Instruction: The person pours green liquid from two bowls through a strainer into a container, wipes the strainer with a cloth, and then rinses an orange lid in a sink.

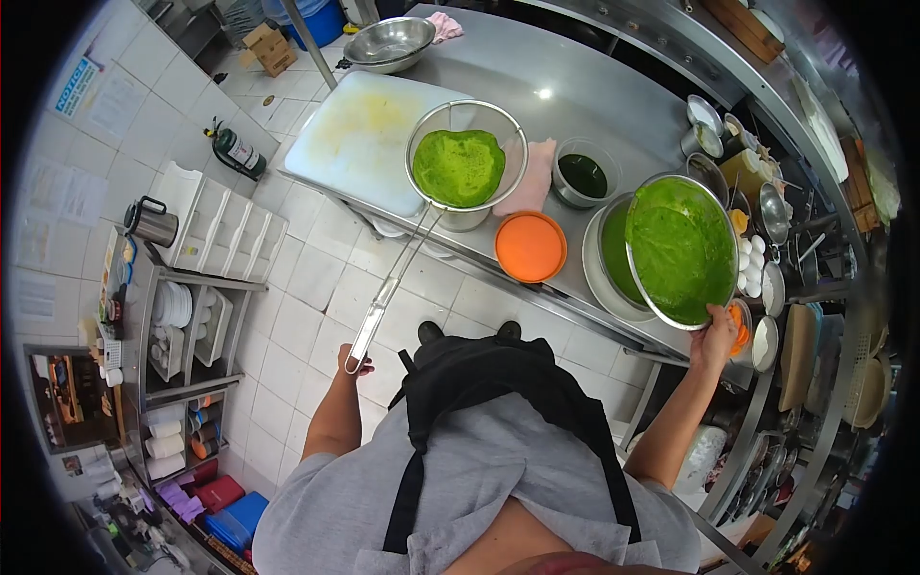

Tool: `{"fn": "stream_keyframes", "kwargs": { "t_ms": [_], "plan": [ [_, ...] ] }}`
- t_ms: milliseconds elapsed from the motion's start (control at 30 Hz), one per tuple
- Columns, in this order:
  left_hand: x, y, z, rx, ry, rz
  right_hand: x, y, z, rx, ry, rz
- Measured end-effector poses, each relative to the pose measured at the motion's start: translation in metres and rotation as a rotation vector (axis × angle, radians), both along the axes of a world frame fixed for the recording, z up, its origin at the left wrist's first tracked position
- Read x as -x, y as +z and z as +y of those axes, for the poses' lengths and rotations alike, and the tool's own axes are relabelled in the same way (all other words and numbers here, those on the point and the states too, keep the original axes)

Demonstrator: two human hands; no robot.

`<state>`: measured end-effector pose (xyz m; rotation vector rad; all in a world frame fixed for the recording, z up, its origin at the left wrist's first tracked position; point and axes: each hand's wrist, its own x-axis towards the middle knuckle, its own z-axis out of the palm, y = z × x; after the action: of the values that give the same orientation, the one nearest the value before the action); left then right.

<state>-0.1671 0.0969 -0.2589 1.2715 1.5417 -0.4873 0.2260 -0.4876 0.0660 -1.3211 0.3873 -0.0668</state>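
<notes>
My left hand (351,360) is closed round the end of the long metal handle of a mesh strainer (518,134). Bright green puree (458,168) lies in the strainer's mesh, over a container (464,221) that is mostly hidden. With my right hand (714,340) I grip the near rim of a steel bowl (682,251), tilted and coated inside with the same green puree. Partly behind that bowl is another vessel with green contents (618,251), on a white plate or tray (596,278). An orange-filled tub (530,246) stands between strainer and bowl.
On the steel table (537,72) are a white cutting board (369,134), a pink cloth (530,177), a clear container of dark green liquid (584,176) and an empty steel bowl (389,44). Eggs (752,264) and several small containers crowd the right side. Shelving (182,335) stands left.
</notes>
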Motion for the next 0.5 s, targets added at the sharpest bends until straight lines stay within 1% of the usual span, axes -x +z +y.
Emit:
{"fn": "stream_keyframes", "kwargs": {
  "t_ms": [67, 133, 200, 233, 267, 333, 367, 433, 500],
  "plan": [
    [-0.007, -0.002, -0.002, 0.002, -0.043, 0.008, -0.001, -0.001, 0.001, 0.006, -0.003, -0.003],
    [-0.021, 0.013, -0.007, 0.007, -0.002, -0.008, -0.001, 0.000, 0.006, 0.024, -0.028, -0.006],
    [-0.036, 0.020, -0.002, 0.191, 0.057, -0.247, -0.006, -0.008, -0.003, 0.033, 0.003, -0.009],
    [-0.053, 0.042, -0.005, 0.208, 0.005, -0.347, -0.008, -0.011, -0.005, 0.045, 0.030, -0.010],
    [-0.079, 0.088, -0.014, 0.225, -0.046, -0.444, -0.009, -0.011, -0.004, 0.045, 0.034, -0.007],
    [-0.128, 0.182, -0.031, 0.314, -0.051, -0.658, -0.012, -0.009, -0.001, 0.062, 0.060, -0.001],
    [-0.147, 0.210, -0.036, 0.343, -0.073, -0.703, -0.012, -0.005, 0.007, 0.062, 0.065, -0.001],
    [-0.175, 0.258, -0.044, 0.367, -0.091, -0.752, -0.011, 0.004, 0.028, 0.058, -0.009, 0.000],
    [-0.193, 0.297, -0.050, 0.417, -0.194, -0.836, -0.015, -0.003, 0.025, 0.047, 0.022, 0.001]
  ]
}}
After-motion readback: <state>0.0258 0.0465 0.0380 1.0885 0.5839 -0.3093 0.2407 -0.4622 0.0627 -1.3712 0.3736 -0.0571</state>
